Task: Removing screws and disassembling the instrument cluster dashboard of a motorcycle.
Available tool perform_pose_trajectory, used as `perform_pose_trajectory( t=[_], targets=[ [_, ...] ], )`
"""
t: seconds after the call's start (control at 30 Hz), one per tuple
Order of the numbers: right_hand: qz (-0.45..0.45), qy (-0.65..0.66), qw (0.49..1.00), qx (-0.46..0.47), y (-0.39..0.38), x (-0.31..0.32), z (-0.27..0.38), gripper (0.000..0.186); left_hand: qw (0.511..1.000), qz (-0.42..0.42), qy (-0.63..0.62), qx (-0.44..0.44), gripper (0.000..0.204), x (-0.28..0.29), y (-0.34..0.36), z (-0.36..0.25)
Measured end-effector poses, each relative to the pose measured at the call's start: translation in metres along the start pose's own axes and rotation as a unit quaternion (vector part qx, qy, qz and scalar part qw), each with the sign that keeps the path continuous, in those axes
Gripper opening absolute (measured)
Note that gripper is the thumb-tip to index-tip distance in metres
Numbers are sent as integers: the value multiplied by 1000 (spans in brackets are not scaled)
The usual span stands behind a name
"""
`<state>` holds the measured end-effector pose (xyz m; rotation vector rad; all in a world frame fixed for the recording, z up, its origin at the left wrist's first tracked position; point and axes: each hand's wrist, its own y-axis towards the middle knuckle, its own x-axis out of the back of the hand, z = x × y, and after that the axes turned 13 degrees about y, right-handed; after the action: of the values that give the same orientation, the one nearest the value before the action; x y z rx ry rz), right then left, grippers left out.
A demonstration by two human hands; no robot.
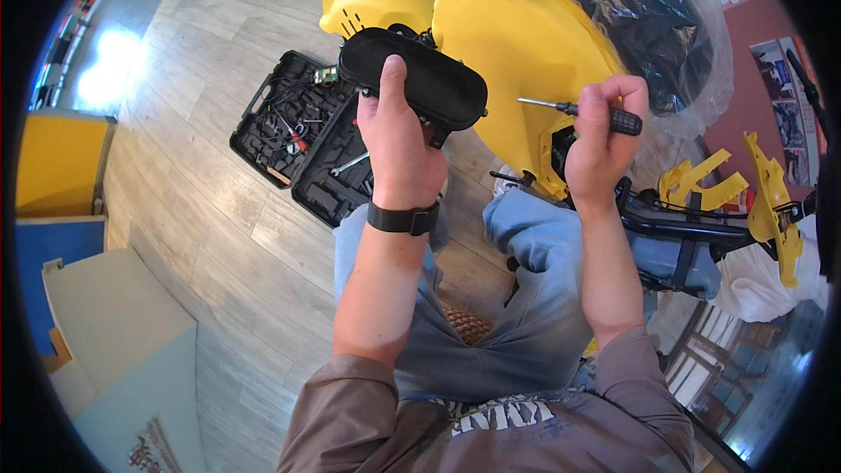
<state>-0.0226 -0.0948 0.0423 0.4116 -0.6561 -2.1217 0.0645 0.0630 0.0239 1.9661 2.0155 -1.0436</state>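
Note:
My left hand [399,144] is closed round the lower side of a long black oval housing [420,79], its thumb lying over the face. Small screws or pegs stick out at the housing's rim. In my right hand [603,140] is a screwdriver [624,121] with a black handle, gripped between thumb and fingers. Its thin metal shaft points left toward the housing, with a gap between them. Directly behind both hands stands the yellow body panel [526,44] of what looks like a scooter.
An open black tool case [285,123] with tools and cables lies on the wooden floor [228,236], a small green circuit board [325,76] at its edge. Clear plastic wrap [657,35] covers a dark part behind. Yellow frame parts [771,210] stand at right, near my knees.

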Motion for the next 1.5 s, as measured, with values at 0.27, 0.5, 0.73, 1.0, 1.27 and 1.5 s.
perform_pose_trajectory(
  t=[0.27,0.5,0.73,1.0,1.27,1.5],
  targets=[
    [74,-50,995,51,-9,-4,6,34,1000,12,6,-10,32,-1,-1,0],
    [97,-75,992,20,-6,-3,5,34,999,20,2,-26,33,-3,-2,1],
    [98,-95,989,-52,-3,-9,12,34,1000,21,7,-21,34,0,-3,0],
    [46,-72,996,23,-7,2,3,30,999,21,1,-25,35,1,1,1],
    [75,-96,992,14,-5,-2,5,27,1000,11,-3,-13,36,0,-1,1],
    [64,-102,992,20,-5,-2,9,26,1000,19,-5,-17,36,1,0,3]
  ],
)
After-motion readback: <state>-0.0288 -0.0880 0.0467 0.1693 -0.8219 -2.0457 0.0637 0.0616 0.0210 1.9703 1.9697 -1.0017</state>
